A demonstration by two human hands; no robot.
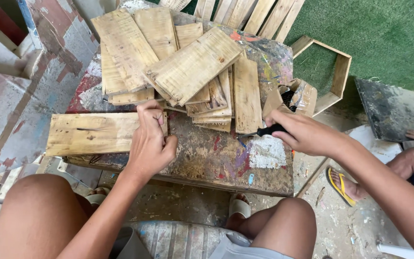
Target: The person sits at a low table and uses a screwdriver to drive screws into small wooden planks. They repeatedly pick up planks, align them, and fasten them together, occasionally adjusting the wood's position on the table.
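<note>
A paint-spattered table [207,158] serves as the landmark. On its left front part lies a pale plank [92,134], its left end jutting past the table's edge. The left hand [150,141] rests on the plank's right end, fingers curled shut with the fingertips pinched together at the top; whether something small sits between them cannot be told. Behind the hand, across the table's back half, a loose pile of boards [178,67] lies in overlapping layers, the topmost one tilted diagonally. At the table's right front, a white patch of paint [268,153] shows on the surface. Just above it the right hand [303,134] is closed around a black handle [270,129], whose tip points left toward the table's middle; the tool's working end is too small to make out. Behind that hand, on the table's right back corner, stands a torn cardboard box [295,96] with dark bits inside. Right of the table, a hexagonal wooden frame [334,76] lies on green turf [389,38]. Farther right, another person's foot in a yellow sandal [343,184] rests on the floor, near a dark board [394,110].
</note>
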